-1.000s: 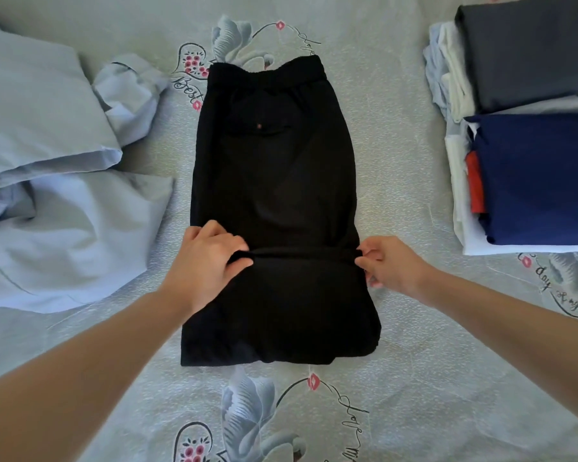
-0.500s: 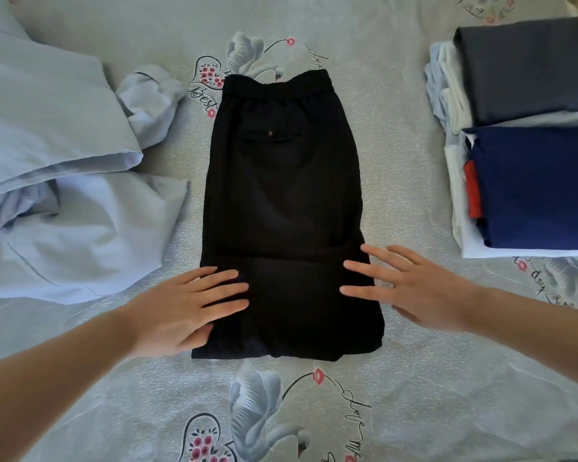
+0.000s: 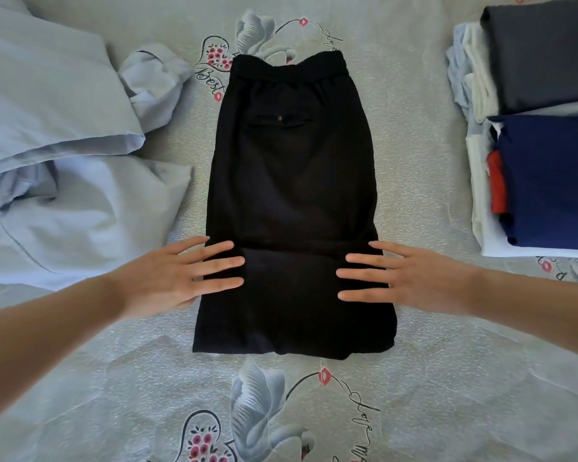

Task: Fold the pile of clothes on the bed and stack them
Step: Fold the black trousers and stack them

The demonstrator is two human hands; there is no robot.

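1. While pressed flat under both palms, black shorts [image 3: 292, 195] laid lengthwise mid-bed, waistband toward 12 o'clock, hem end folded up at 6 o'clock.
2. Left hand [image 3: 167, 278] at 9 o'clock of the folded flap: fingers straight and spread wide, fingertips [image 3: 237, 261] resting on the black cloth, palm off on the bed sheet [image 3: 414, 395]. Nothing gripped.
3. Right hand [image 3: 414, 278] at 3 o'clock of the flap, mirrored: fingers straight, splayed wide, tips on the cloth, heel of hand just past the shorts' edge. Nothing gripped.
4. Back pocket [image 3: 279, 120] facing up near the waistband (small reddish button at its centre).
5. Fold edge running across the shorts just above the fingertips, between both hands.
6. Light blue unfolded garments [image 3: 64, 161] heaped at 9 to 10 o'clock, close beside the shorts, not touching.
7. Folded stack [image 3: 548, 181] at 2 to 3 o'clock, well apart from the shorts: navy piece on top nearest, dark grey piece behind, white and pale blue layers beneath, red edge showing.
8. Sheet grey with swan, heart and lettering print.
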